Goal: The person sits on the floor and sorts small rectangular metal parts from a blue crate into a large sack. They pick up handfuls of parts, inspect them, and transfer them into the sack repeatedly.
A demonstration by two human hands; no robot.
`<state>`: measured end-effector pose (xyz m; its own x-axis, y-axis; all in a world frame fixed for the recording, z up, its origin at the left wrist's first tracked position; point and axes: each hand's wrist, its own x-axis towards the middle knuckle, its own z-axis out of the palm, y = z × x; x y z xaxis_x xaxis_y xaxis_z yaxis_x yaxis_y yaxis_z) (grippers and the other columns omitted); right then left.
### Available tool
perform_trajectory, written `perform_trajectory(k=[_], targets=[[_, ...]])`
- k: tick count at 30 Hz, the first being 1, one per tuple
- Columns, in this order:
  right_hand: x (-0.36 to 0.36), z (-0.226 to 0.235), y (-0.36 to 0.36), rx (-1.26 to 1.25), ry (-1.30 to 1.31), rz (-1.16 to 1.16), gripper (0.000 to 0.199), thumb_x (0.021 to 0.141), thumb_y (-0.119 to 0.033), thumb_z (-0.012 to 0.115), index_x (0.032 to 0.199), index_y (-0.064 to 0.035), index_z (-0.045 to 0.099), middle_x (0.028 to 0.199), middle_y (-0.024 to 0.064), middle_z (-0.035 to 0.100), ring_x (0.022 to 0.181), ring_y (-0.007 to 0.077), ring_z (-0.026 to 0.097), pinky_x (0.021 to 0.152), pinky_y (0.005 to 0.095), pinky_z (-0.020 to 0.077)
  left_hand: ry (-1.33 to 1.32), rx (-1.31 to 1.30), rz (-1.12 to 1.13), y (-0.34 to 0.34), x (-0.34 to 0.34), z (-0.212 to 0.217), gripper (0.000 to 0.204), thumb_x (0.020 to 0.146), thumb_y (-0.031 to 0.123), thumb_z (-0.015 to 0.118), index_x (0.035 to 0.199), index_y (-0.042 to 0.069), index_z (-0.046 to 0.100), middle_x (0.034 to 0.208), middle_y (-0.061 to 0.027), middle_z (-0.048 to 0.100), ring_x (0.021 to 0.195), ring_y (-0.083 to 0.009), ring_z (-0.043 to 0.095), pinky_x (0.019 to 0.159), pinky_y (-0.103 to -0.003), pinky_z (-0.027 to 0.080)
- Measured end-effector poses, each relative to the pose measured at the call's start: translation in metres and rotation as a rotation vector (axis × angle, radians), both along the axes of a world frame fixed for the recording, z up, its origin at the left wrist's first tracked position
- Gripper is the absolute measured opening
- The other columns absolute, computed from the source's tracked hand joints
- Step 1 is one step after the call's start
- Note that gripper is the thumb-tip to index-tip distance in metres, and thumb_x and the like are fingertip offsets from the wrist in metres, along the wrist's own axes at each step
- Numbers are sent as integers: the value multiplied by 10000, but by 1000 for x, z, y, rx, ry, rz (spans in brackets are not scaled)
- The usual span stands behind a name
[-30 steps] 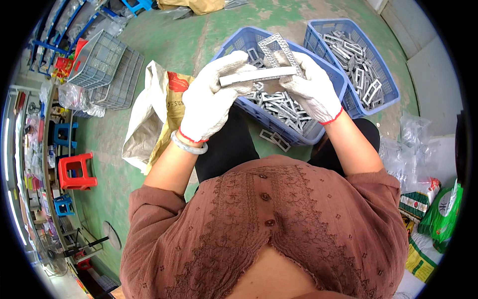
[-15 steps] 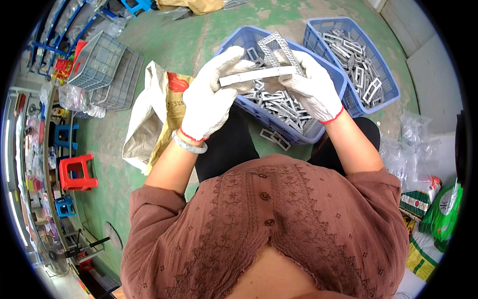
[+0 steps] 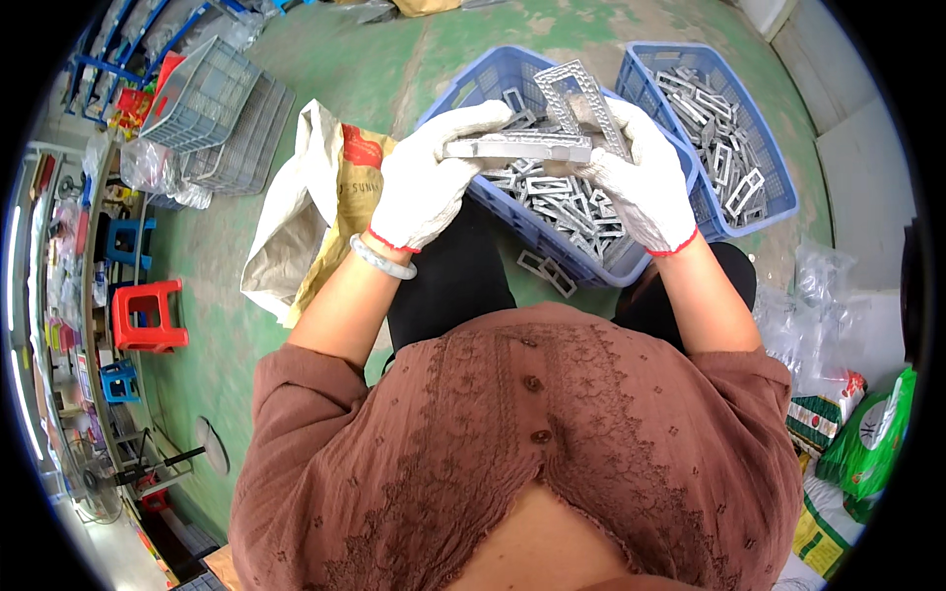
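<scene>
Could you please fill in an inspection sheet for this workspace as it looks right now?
Surface: green floor, worn in patches.
Job's things: flat grey metal frame piece held level over the near blue crate; a second frame piece stands tilted behind it. Crate holds many more.
Clutter: two frame pieces lie loose by the crate; open sack at the left.
Grippers: left hand and right hand, both in white gloves, grip the piece at its ends.
Cables: nothing seen.
Surroundings: second blue crate of parts, grey baskets, red stool, plastic bags.
</scene>
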<state>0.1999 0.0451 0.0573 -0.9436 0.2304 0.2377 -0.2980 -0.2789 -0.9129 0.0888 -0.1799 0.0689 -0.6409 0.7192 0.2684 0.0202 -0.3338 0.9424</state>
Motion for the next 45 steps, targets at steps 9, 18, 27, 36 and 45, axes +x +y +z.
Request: perform_trajectory(k=[9, 18, 27, 36, 45], targets=[[7, 16, 0, 409, -46, -151, 501, 819, -60, 721, 1290, 19, 571, 1163, 93, 661, 1047, 139, 611, 928, 296, 491, 54, 25, -25, -1, -3, -1, 586, 902, 222, 688, 1361, -91, 504, 1393, -202, 555, 1265, -255, 555, 1085, -361, 417], [8, 21, -3, 471, -85, -149, 526, 810, -128, 759, 1283, 11, 575, 1151, 100, 667, 1045, 148, 622, 932, 302, 494, -6, -3, 48, 1, 0, 2, 627, 894, 270, 707, 1370, -83, 502, 1372, -188, 570, 1224, -232, 580, 1049, -333, 445], [5, 11, -3, 409, -92, -71, 511, 826, -112, 737, 1288, 16, 562, 1152, 108, 669, 1042, 159, 638, 933, 303, 497, -100, -53, 116, 5, 1, 3, 524, 900, 131, 656, 1377, -26, 506, 1206, -146, 652, 1046, -208, 663, 897, -315, 550], [8, 14, -13, -12, -163, 167, 421, 898, -55, 679, 1278, 55, 539, 1102, 133, 665, 982, 186, 676, 860, 333, 562, -66, -237, 139, -4, -3, 7, 439, 925, 137, 591, 1329, -22, 532, 1101, -138, 686, 839, -208, 709, 691, -267, 562], [6, 17, -14, -108, -204, 188, 394, 907, -71, 687, 1252, 54, 547, 1071, 164, 667, 947, 242, 700, 806, 346, 575, -7, -239, 176, -6, 7, 20, 391, 944, 105, 579, 1305, -43, 551, 1097, -137, 692, 847, -170, 699, 696, -250, 561]])
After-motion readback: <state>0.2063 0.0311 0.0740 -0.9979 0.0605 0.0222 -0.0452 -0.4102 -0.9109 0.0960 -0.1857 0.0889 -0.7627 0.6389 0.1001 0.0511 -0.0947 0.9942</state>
